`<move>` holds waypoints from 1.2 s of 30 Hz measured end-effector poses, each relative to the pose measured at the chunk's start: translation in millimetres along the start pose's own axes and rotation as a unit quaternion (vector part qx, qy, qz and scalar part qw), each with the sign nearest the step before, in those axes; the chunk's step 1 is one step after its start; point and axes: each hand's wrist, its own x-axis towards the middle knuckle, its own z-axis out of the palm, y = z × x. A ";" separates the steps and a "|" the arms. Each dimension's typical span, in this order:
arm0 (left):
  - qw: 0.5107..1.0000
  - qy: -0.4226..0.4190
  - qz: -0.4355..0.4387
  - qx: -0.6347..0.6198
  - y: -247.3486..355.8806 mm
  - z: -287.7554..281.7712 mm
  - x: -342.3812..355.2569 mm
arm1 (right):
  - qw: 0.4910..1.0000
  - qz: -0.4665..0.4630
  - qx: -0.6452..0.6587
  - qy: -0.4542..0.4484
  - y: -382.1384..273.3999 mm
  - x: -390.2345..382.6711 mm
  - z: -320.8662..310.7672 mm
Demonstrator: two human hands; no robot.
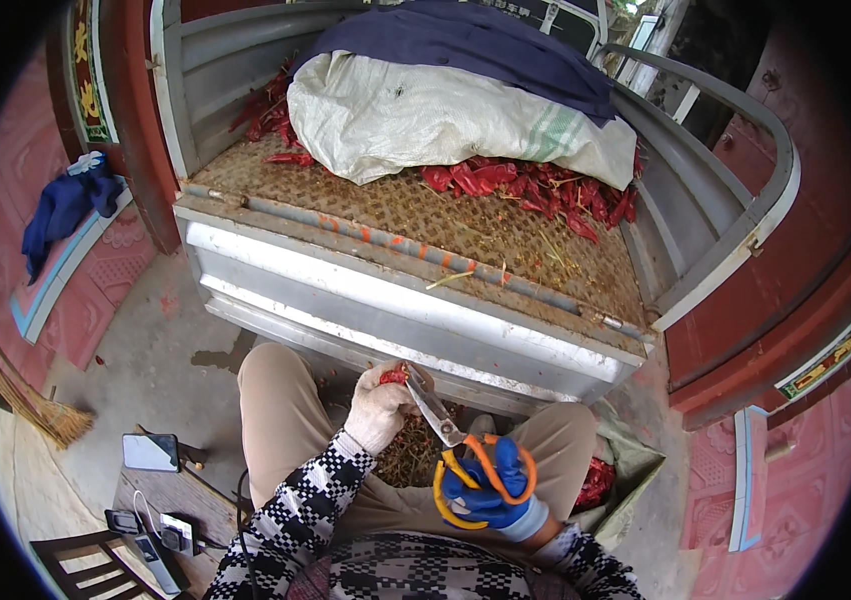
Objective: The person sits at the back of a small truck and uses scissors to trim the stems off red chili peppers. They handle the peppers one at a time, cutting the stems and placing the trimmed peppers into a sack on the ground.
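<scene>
In a pale knitted glove, my left hand (pixel 377 408) is closed around a dried red chili pepper (pixel 394 376) in front of the truck bed's tailgate. My right hand (pixel 493 492), wearing a blue glove, grips scissors (pixel 452 432) by their orange and yellow handles. The blades point up and left, with their tips beside the pepper at my left fingers. Whether the blades touch the pepper is hard to tell. Between my knees lies a pile of brownish stems (pixel 411 450).
Red chilies (pixel 505 182) lie on the rusty truck bed (pixel 365 200) under a white woven sack (pixel 395 115) and dark blue cloth (pixel 465 40). An open sack (pixel 635 470) with chilies stands by my right leg. At left are a phone (pixel 150 452), wooden bench (pixel 140 490) and broom (pixel 60 420).
</scene>
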 end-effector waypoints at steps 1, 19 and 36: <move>0.999 0.017 0.010 -0.040 -2.6 4.0 -0.3 | 0.999 -0.006 0.032 -0.018 8.4 3.4 -4.3; 0.982 0.180 0.061 0.001 -10.3 15.5 1.7 | 0.771 -0.105 -0.496 0.385 -0.4 39.9 34.6; 0.984 0.069 -0.098 -0.131 -9.9 -7.6 0.7 | 0.036 0.116 -0.963 0.241 -75.8 42.0 85.6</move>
